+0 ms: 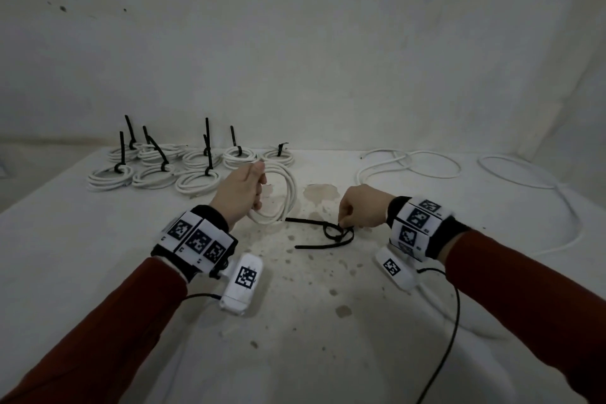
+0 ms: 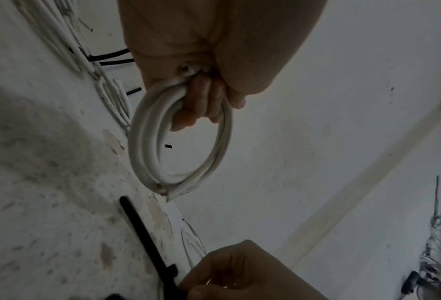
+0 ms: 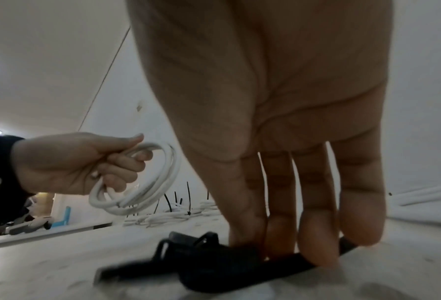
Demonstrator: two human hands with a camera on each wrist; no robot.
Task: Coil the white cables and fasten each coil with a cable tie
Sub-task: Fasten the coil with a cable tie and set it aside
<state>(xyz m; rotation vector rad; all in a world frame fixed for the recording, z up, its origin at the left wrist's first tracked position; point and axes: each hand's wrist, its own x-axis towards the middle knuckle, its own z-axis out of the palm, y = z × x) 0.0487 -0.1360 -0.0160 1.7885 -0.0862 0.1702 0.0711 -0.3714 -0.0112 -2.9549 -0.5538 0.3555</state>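
Observation:
My left hand point(image 1: 242, 188) grips a small coil of white cable point(image 1: 289, 194) and holds it upright just above the table, fingers curled through the loop point(image 2: 147, 154). The coil point(image 3: 162, 180) carries no tie. To its right a few loose black cable ties point(image 1: 334, 235) lie tangled on the stained white table point(image 1: 321, 289). My right hand point(image 1: 342, 224) reaches down onto them, thumb and fingertips point(image 3: 316, 243) closing on one black cable tie point(image 3: 193, 261). Another tie strap point(image 2: 142, 229) runs along the table below the coil.
Several tied coils point(image 1: 183, 164) with black tie tails sticking up sit at the back left. Loose white cables point(image 1: 410, 164) sprawl over the back right and along the right edge. A white wall stands close behind the table.

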